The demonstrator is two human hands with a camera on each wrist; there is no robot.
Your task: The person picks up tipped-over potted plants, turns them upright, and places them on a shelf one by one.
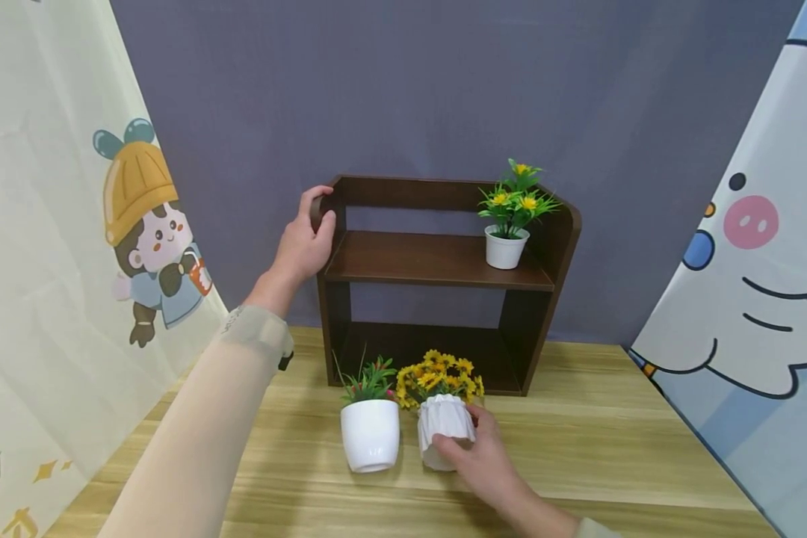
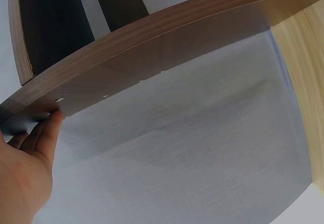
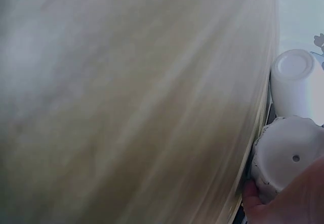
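Note:
My left hand [image 1: 305,243] grips the top of the left side panel of a dark brown two-tier shelf [image 1: 437,280]; in the left wrist view, its fingers [image 2: 49,133] lie against the panel's outer face. My right hand [image 1: 487,459] holds a white fluted flowerpot [image 1: 446,424] with yellow flowers [image 1: 437,373], thumb at the front and fingers round the right side. The pot is tilted, and the right wrist view shows its base [image 3: 288,150] with a small hole. Left of it is a smooth white flowerpot [image 1: 370,437] with green leaves and red buds, its base [image 3: 295,64] also showing.
A small white pot [image 1: 504,248] with yellow flowers stands on the shelf's upper board, at the right. The shelf stands on a wooden table [image 1: 619,441] before a grey-blue curtain [image 1: 410,90]. Cloths with cartoon prints [image 1: 155,232] hang at both sides.

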